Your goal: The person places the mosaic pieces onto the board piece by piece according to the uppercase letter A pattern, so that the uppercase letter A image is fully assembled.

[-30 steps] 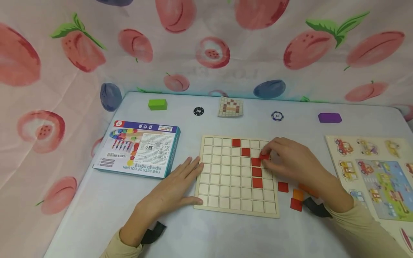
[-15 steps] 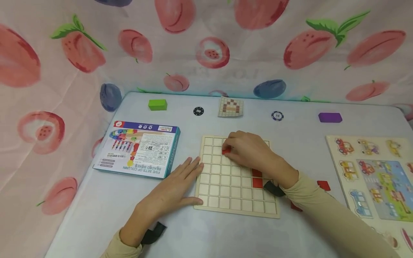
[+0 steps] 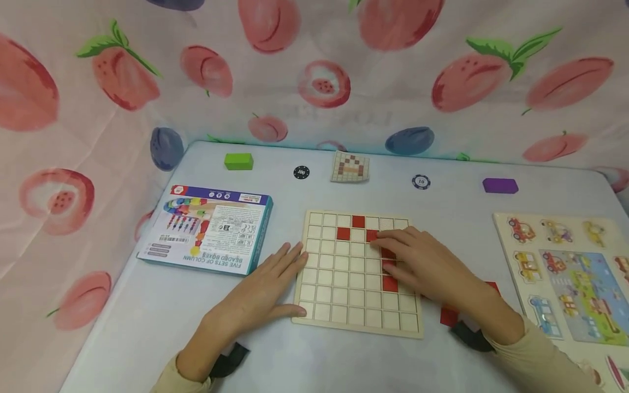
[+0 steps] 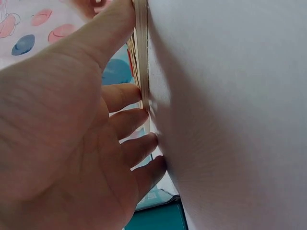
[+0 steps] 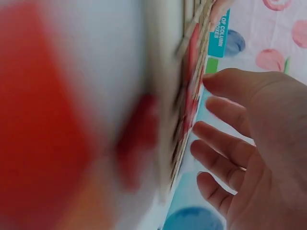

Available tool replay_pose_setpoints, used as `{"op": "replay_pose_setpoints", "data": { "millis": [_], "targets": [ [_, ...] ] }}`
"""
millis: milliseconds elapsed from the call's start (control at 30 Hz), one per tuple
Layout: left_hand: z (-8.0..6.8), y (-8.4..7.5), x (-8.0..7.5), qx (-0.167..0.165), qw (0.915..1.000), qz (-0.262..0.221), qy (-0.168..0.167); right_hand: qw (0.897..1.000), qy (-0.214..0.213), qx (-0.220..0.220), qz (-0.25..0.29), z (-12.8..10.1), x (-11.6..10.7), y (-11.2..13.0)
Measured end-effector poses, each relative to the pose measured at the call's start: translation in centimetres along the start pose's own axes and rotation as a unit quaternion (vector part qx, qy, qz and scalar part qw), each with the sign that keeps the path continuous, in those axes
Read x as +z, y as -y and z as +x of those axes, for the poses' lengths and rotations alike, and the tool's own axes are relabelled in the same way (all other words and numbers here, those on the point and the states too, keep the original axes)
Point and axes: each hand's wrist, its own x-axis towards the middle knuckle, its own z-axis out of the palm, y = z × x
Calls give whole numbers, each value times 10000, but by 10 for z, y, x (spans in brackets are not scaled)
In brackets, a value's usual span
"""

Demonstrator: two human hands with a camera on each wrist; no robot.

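A wooden grid board (image 3: pixel 344 311) lies on the table with several red square tiles (image 3: pixel 390 284) set in its cells. Along the board's left edge rests my left hand (image 3: pixel 260 289), fingers straight and thumb at the lower corner; the left wrist view shows its fingertips against the board's side (image 4: pixel 142 57). My right hand (image 3: pixel 427 267) is over the board's right part, fingers spread and slightly bent, covering some tiles. Nothing shows between its fingers in the right wrist view. Right of the board lies a loose red tile (image 3: pixel 449 316), partly beside another red tile (image 3: pixel 492 286) behind the wrist.
A small pattern card (image 3: pixel 350 167) stands at the back between a black chip (image 3: pixel 302 172) and a blue-white chip (image 3: pixel 421 182). A green block (image 3: pixel 238 161) and a purple block (image 3: pixel 500 185) flank them. A beaded-boxes carton (image 3: pixel 206 229) lies left; a vehicle puzzle (image 3: pixel 503 229) lies right.
My right hand took a red tile from the right side to the second row's left part, let it go there, and moved back right. The left hand stays at the board's edge.
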Motion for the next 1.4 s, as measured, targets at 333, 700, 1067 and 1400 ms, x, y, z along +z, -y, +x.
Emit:
{"op": "replay_pose_setpoints", "data": {
  "millis": [333,700,1067,1400],
  "targets": [
    [-1,0,-2,-54,10000,-40,-4,9955,179,910,-213,-65,-11,-20],
    [-2,1,1,-25,10000,-15,-15,9971,512,454,-341,-82,-13,-23],
    [0,1,-2,52,10000,62,-5,9973,9,414,-612,-58,-17,-17],
    [0,0,-1,-2,10000,13,-3,9981,-353,-321,-385,39,-11,26]
  ]
}}
